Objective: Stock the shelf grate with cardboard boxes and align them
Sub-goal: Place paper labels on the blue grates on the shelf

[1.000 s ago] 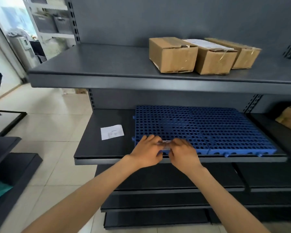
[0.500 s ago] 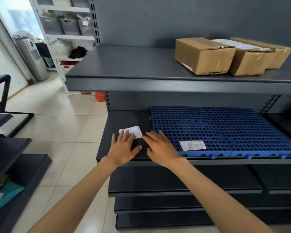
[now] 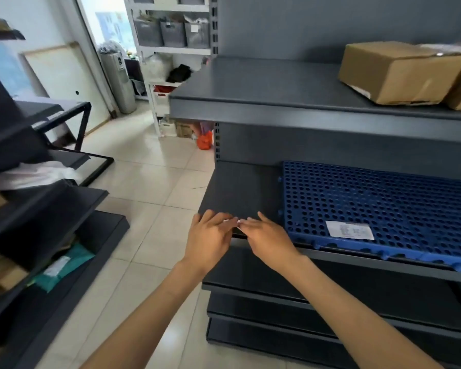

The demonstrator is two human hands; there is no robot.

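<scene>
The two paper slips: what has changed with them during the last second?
Both hands left the slip on the blue grate and moved left; left hand and right hand now pinch the other slip at the shelf's front edge. Boxes stayed on the upper shelf.

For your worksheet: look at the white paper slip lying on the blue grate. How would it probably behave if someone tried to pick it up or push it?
The paper slip lies flat and thin on the blue grate, so it is probably very light and floppy. With no raised edge showing, it may be awkward to pinch. A push would likely slide it, though the grate's holes might snag a corner.
</scene>
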